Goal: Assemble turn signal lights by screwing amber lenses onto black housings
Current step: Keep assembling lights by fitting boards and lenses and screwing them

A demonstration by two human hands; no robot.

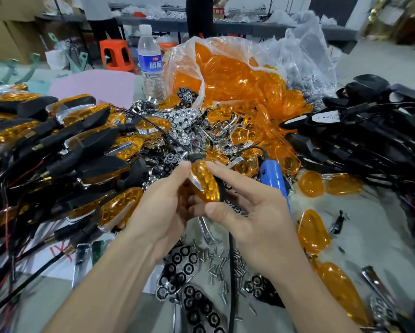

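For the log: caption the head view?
Assembly bench: left hand and right hand hold a turn signal near loose screws, blue screwdriver alongside.

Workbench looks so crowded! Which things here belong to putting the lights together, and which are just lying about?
In the job: turn signal light gripped by left hand and right hand; blue screwdriver; loose screws; bag of amber lenses; black housings; finished lights.

Lying about: water bottle; orange stool; cardboard boxes.
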